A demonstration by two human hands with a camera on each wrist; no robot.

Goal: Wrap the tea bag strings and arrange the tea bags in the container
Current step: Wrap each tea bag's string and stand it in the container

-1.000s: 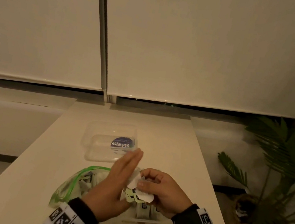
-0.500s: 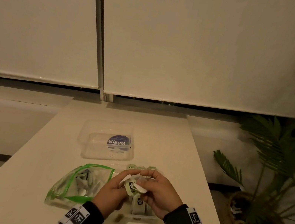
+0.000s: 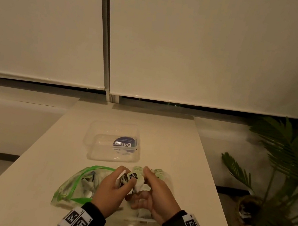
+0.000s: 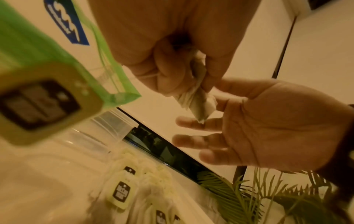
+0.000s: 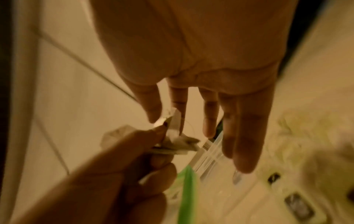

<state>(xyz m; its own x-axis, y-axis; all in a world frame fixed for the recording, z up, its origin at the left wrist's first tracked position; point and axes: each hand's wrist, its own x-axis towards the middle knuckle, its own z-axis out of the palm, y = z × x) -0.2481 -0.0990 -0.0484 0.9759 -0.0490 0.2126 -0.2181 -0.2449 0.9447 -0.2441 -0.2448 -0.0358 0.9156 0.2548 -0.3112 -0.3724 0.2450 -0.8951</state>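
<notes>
1. One long pale table point(image 3: 39, 173) runs away toward two drawn blinds point(image 3: 214, 45), with one potted palm point(image 3: 291, 176) in a woven basket to its right.
2. One clear plastic lid point(image 3: 100, 136) lies at the table's middle; its round dark blue label has white writing I can't read for sure.
3. One clear zip bag point(image 3: 77, 183) with a green seal lies at near left, more tea bags inside.
4. One clear container point(image 4: 114, 125) sits beneath the hands, holding several tea bags with pale green tags; I can't count them.
5. The left hand point(image 3: 111, 191) has fingers clamped on one crumpled tea bag point(image 4: 199, 97), raised above the container; its green tag point(image 3: 133, 175) carries unreadable black print.
6. The right hand point(image 3: 157, 197), just beside it, has fingers straight and spread apart, tips near the tea bag.
</notes>
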